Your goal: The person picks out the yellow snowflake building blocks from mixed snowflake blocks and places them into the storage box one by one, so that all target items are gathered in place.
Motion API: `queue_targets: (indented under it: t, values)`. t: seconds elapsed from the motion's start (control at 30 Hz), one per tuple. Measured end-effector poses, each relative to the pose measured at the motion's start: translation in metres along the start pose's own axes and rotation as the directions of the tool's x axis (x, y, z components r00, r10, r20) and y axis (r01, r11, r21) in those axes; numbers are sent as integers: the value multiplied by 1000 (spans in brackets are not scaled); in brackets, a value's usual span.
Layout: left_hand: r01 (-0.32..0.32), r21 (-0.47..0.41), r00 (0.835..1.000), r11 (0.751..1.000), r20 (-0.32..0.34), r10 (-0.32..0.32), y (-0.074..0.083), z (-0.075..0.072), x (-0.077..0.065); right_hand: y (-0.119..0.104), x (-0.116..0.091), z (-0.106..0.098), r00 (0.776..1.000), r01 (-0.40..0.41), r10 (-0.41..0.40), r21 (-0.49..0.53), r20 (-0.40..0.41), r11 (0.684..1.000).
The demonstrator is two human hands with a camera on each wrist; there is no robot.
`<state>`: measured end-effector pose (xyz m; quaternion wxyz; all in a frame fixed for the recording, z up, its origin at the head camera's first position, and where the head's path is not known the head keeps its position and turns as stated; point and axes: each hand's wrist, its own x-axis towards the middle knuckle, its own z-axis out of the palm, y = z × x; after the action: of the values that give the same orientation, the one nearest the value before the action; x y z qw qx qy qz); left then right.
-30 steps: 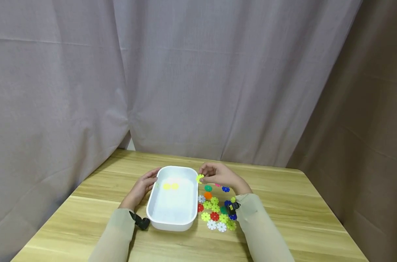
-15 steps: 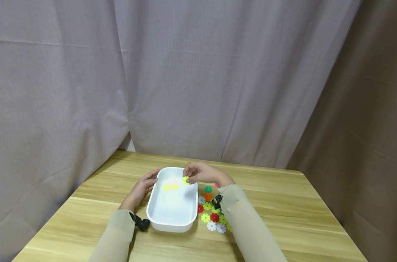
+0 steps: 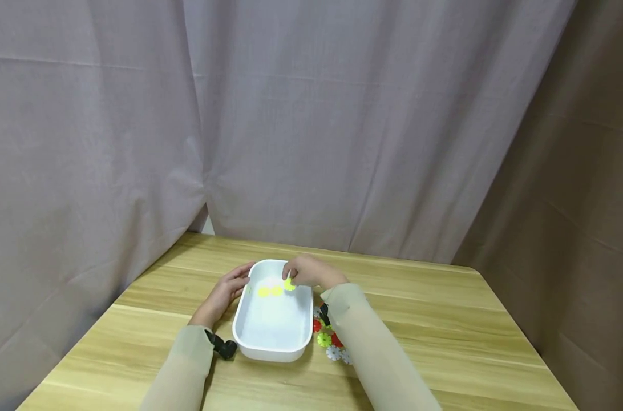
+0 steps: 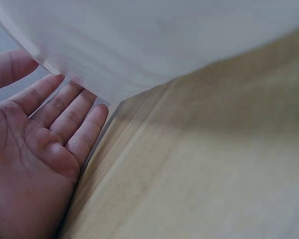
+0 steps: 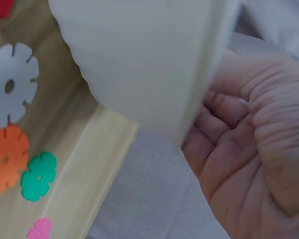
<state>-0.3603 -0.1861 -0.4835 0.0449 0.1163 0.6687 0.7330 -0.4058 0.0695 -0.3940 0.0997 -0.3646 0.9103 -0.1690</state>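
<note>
A white rectangular tray [image 3: 272,325] stands on the table, and two yellow notched discs [image 3: 269,291] lie side by side toward its far end. Over the tray's far right part, my right hand [image 3: 312,271] pinches another yellow notched disc [image 3: 289,284], level with that pair. In the right wrist view the tray wall hides the fingertips and this disc. My left hand [image 3: 228,290] rests against the tray's left side. Its fingers [image 4: 72,112] reach nearly straight along the outer wall in the left wrist view, with the thumb at the rim.
Loose notched discs lie right of the tray, partly under my right forearm: white [image 5: 12,84], orange [image 5: 7,158], green [image 5: 39,177] and pink [image 5: 40,229], plus red and yellow-green ones. A grey curtain [image 3: 301,142] hangs behind the wooden table [image 3: 419,319].
My right hand has carried the yellow disc leftward over the tray's right rim and lowered it inside, beside the other two. The left hand has stayed at the tray's side.
</note>
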Motion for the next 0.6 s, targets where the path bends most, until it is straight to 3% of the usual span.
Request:
queue_targets:
  t: [0.17,0.6]
  values:
    - [-3,0,1000,1000,12,3,0,0,0,-3,3,8,999,-41,41,-104,5,994]
    - [-8,10,1000,1000,18,8,-1,-1,2,-2,7,17,998,-59,53,-141,-43,988]
